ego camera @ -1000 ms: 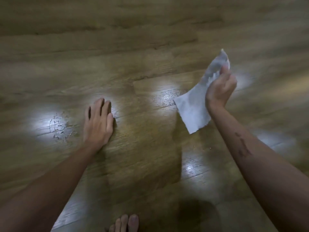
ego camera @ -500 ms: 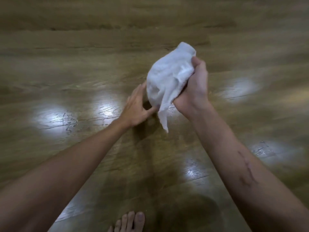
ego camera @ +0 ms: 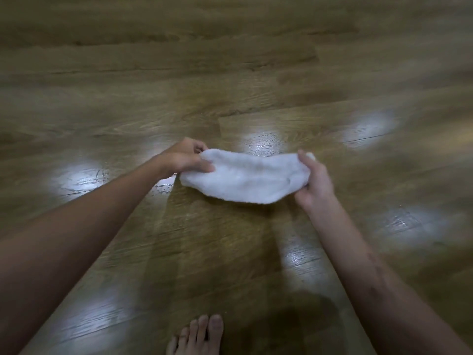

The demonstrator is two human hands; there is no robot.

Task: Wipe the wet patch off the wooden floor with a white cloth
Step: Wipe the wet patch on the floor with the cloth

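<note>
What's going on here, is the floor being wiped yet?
Not at this moment. The person holds the white cloth stretched between both hands, left hand gripping one end and right hand the other, just above the wooden floor. Droplets show beside the left wrist. A bare foot shows below.

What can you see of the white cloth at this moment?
The white cloth looks soft and fluffy, like terry. It is stretched sideways into a long, slightly sagging band. The left hand pinches its left end and the right hand grips its right end. Whether it touches the wooden floor is unclear.
</note>
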